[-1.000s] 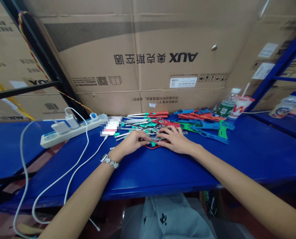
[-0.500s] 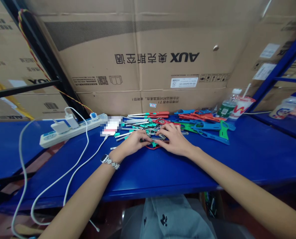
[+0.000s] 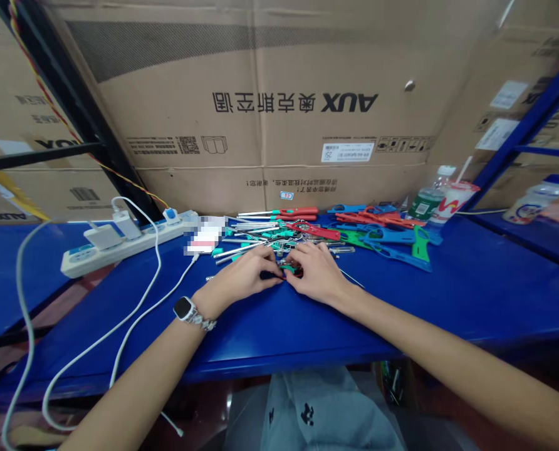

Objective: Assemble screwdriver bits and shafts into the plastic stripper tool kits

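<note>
My left hand (image 3: 249,272) and my right hand (image 3: 314,272) meet low over the front of a heap of lighter parts. Both are closed, with fingertips almost touching around a small long-nosed lighter part (image 3: 287,268) that shows bits of teal and red. Fingers cover most of it. A thin metal rod (image 3: 353,279) sticks out past my right hand. Behind the hands lie metal lighter tubes (image 3: 255,227) with teal ends, a red lighter casing (image 3: 319,232) and a pair of red-handled lighters (image 3: 298,212).
Blue, green and orange-red casings (image 3: 387,235) are piled to the right, before a bottle (image 3: 432,197) and a cup (image 3: 453,200). At left are a power strip (image 3: 124,247), white cables (image 3: 141,313) and a blurred-out phone (image 3: 207,235). A cardboard box (image 3: 261,138) backs the blue table (image 3: 355,338).
The right hand has drawn slightly left and its fingers have curled in closer to the left hand. A thin rod now shows beyond it. The view has shifted a little.
</note>
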A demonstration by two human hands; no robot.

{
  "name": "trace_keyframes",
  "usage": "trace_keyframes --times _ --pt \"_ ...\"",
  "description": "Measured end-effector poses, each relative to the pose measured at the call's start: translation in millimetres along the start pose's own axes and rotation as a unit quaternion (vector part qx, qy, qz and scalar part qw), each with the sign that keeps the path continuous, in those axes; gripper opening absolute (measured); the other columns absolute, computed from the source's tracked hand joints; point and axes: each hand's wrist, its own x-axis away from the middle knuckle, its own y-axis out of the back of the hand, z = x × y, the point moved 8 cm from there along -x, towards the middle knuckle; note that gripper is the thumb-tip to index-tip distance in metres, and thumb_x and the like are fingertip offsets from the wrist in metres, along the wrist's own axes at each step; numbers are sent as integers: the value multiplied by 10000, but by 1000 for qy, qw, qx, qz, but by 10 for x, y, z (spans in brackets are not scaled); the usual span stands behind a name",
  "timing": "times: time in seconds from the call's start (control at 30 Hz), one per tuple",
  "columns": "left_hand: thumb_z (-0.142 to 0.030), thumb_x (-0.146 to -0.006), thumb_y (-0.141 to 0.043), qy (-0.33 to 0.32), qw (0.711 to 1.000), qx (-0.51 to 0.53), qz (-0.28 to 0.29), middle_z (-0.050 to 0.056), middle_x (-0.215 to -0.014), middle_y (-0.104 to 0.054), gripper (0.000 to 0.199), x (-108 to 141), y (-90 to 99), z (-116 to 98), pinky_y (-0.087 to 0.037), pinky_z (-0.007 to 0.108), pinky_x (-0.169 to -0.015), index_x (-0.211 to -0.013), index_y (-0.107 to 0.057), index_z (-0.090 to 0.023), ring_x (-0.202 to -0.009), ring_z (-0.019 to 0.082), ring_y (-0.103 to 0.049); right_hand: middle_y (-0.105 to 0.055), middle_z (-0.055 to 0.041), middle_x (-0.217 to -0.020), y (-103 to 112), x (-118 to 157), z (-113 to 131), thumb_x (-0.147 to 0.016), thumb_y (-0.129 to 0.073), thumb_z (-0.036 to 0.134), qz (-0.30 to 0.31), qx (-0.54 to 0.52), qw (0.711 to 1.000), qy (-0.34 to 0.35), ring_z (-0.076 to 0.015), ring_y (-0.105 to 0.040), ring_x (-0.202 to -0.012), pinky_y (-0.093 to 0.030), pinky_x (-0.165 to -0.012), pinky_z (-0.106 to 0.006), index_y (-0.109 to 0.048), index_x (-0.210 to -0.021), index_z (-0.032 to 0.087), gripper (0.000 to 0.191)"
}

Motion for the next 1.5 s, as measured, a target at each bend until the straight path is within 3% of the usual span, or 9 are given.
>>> trace_keyframes --times 0.3,0.67,0.83,1.07,1.4,1.5 --pt "-189 -941 -657 -23 1000 -21 -2 62 -929 -635 127 -32 -79 38 -507 364 -821 -897 -776 -194 -896 207 -596 -721 -63 -962 18 16 103 -947 -588 242 13 72 996 56 -233 -576 -944 -271 -847 -379 -732 -1004 193 163" --pt "-219 -966 -613 -11 1000 -24 10 65 -925 -622 184 -28 -99 27 -492 356 -800 -856 -756 -184 -891 208 -587 -708 -94 -986 13 25 146 -932 -582 244 25 142 989 37 -254 -583 -965 -277 -850 -399 -740 -908 170 176" --pt "-215 -971 -590 -15 999 -29 10 71 -947 -624 192 -24 -101 8 -496 358 -801 -864 -747 -186 -900 209 -587 -707 -93 -953 16 10 123 -944 -595 321 30 138 990 27 -271 -587 -960 -291 -841 -403 -730 -892 181 201" --pt "-246 -989 -553 -30 998 -63 0 66 -871 -611 259 -27 -82 -31 -462 367 -773 -807 -728 -188 -838 205 -570 -708 -100 -1040 -4 28 130 -942 -571 228 27 106 994 9 -269 -581 -993 -293 -810 -391 -708 -970 177 149" --pt "-205 -964 -588 -30 998 -59 -1 57 -862 -602 199 -17 -87 -44 -451 352 -774 -819 -724 -188 -845 206 -555 -681 -127 -1052 -60 39 133 -974 -522 208 32 109 994 9 -281 -564 -1017 -328 -806 -399 -720 -931 156 210" --pt "-213 -969 -578 -28 998 -54 -3 56 -870 -602 204 -11 -91 -27 -453 352 -771 -829 -725 -192 -846 206 -555 -690 -119 -1065 -45 49 126 -972 -534 201 18 94 995 13 -277 -561 -1028 -328 -817 -393 -712 -1038 165 193"
